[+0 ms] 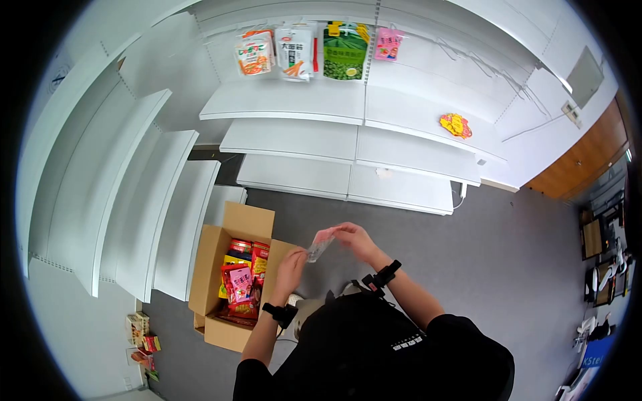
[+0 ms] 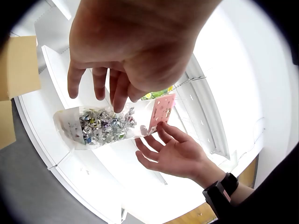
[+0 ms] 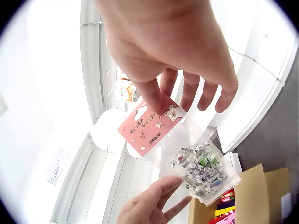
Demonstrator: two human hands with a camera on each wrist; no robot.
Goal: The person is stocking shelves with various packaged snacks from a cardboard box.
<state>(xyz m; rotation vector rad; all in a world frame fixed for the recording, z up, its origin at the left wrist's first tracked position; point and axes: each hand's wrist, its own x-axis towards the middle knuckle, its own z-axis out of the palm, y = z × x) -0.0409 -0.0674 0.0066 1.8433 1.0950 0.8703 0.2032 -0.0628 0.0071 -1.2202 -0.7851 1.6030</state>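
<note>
1. Right hand (image 1: pixel 356 240) has the pink card header (image 3: pixel 147 130) pinched, on one clear plastic bag of silvery wrapped pieces (image 3: pixel 205 172).
2. Left hand (image 1: pixel 289 267) is pretty loose, fingers apart by the bag's lower end; can't tell if they're touching.
3. Bag's up between both hands, near one open brown cardboard box (image 1: pixel 207 267).

White shelves (image 1: pixel 287 100) and wall (image 1: pixel 60 321) edge grey floor (image 1: pixel 521 260).

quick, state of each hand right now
Left hand: open by the clear bag, contact unclear.
Right hand: holding the bag's pink header card.
</note>
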